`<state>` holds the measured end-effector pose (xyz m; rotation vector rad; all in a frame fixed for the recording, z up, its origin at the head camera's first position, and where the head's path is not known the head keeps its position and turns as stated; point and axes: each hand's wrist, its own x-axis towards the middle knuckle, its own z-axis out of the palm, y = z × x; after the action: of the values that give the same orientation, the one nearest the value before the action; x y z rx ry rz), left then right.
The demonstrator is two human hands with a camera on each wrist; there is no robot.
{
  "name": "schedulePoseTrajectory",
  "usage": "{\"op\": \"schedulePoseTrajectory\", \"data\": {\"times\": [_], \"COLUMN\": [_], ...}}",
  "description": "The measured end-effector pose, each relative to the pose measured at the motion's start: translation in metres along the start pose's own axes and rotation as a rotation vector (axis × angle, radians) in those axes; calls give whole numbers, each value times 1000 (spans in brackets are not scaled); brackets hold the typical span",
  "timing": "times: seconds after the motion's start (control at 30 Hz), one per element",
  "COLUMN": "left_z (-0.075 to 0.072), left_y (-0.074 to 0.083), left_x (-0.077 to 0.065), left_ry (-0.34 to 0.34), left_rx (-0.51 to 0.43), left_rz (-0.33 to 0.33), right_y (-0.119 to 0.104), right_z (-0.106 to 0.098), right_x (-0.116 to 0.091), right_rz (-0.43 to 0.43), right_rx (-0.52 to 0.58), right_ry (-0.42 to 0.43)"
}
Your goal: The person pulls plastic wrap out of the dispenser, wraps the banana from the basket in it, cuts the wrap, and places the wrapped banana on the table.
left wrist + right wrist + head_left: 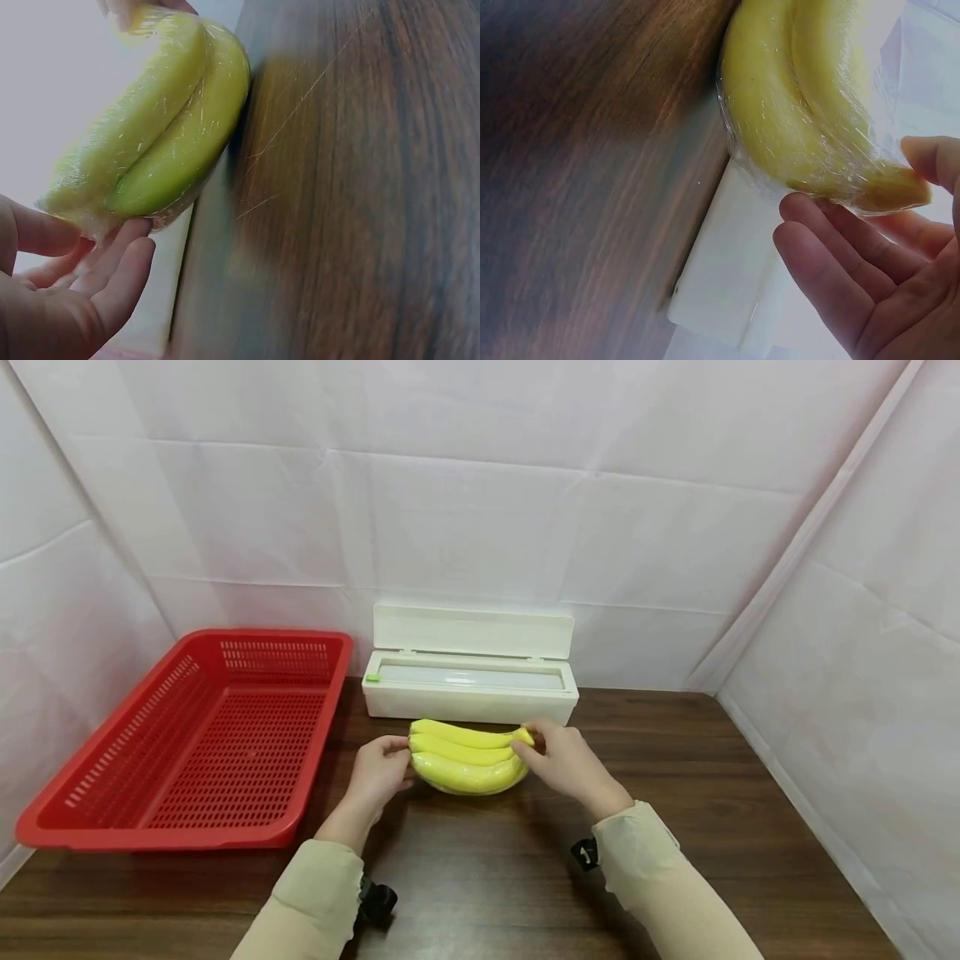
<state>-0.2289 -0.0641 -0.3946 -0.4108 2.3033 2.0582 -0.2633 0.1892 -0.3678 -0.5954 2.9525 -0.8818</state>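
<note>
A bunch of yellow bananas (468, 758), wrapped in clear plastic film, is held between my two hands in front of the white box. My left hand (378, 774) pinches the tip end. In the left wrist view its thumb lies on one side of the wrapped bananas (161, 120) and its fingers on the other. The stem end is in my right hand (566, 762), with the thumb on the stem and the fingers beneath it in the right wrist view. Shiny film clings to the bananas (780, 97) there.
Behind the bananas stands a long white cling film box (468, 703) with its lid raised and a green slider at its left. A red slotted basket (326, 752) sits at the left of the dark wooden table (720, 827). White cloth walls enclose the back and sides.
</note>
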Motion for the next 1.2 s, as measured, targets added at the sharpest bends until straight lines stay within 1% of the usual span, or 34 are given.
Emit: {"op": "schedulePoseTrajectory", "data": {"times": [0.07,0.17,0.3,0.37,0.43,0.6,0.77,0.83,0.9,1.03,1.2], "left_z": [-2,-6,-11,-13,-14,-15,-14,-13,-11,-7,-1], "left_y": [1,3,5,7,9,10,9,9,9,9,10], "left_x": [-1,-3,-5,-7,-9,-15,-24,-29,-35,-46,-58], "left_ry": [-6,-15,-63,-98,-112,-91,-62,-55,-59,-90,-98], "left_rx": [47,154,290,329,366,418,492,513,525,550,637], "left_rz": [18,93,213,255,285,327,368,386,409,438,497], "right_y": [0,2,2,0,-1,-2,-3,-5,-6,-11,-16], "right_z": [-1,-2,-4,-6,-8,-10,-10,-11,-10,-10,-10], "right_x": [1,2,3,4,5,12,21,24,27,32,37], "right_rz": [-10,-28,-23,-19,-22,-66,-96,-95,-90,-75,-92], "right_rx": [-21,-54,-80,-97,-127,-175,-150,-136,-119,-110,-132], "right_ry": [6,10,-25,-39,-46,-42,-32,-26,-21,-19,-23]}}
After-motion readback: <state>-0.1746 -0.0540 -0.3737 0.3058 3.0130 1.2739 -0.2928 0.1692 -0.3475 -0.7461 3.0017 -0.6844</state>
